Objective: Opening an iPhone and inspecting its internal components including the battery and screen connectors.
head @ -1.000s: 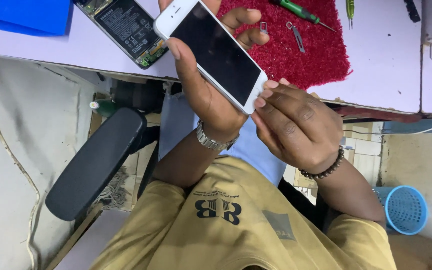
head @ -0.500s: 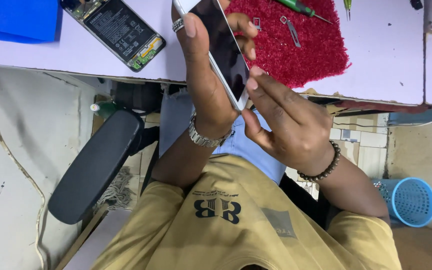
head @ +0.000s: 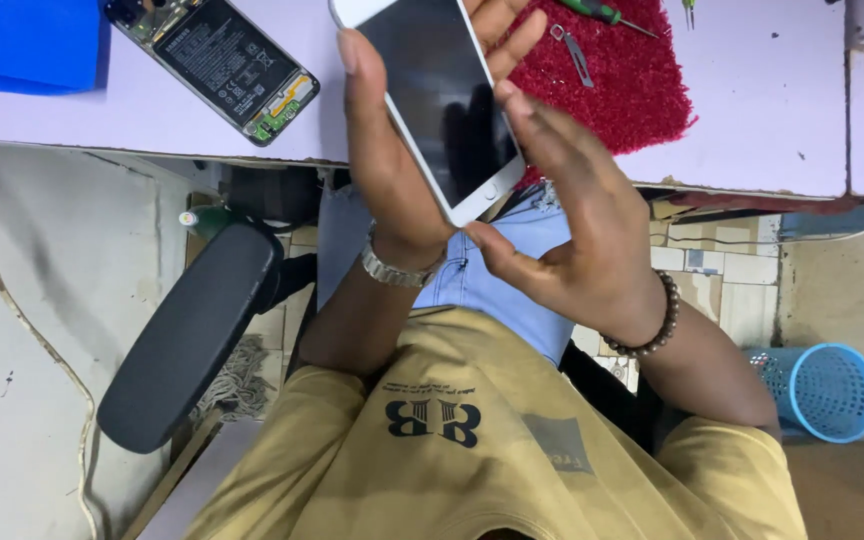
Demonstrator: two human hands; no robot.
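My left hand (head: 384, 175), with a metal watch on its wrist, grips a white smartphone (head: 440, 100) with a dark screen, thumb along its left edge and fingers behind it. My right hand (head: 577, 235), with a bead bracelet on the wrist, presses flat fingers against the phone's right edge, and its thumb lies just below the phone's bottom end. The phone is held above the front edge of the pale table (head: 762, 120), over my lap. Its top end is cut off by the frame.
On the table lie an opened phone with its battery showing (head: 217, 65), a blue folder (head: 22, 40) and a red mat (head: 642, 95) with a metal tool (head: 574, 55) and a green screwdriver (head: 602, 12). A chair armrest (head: 192, 335) is left, a blue basket (head: 832, 390) right.
The phone has turned in my left hand, from slanted to edge-on and back to screen-up. My right hand shifted from the phone's lower end to its right side.
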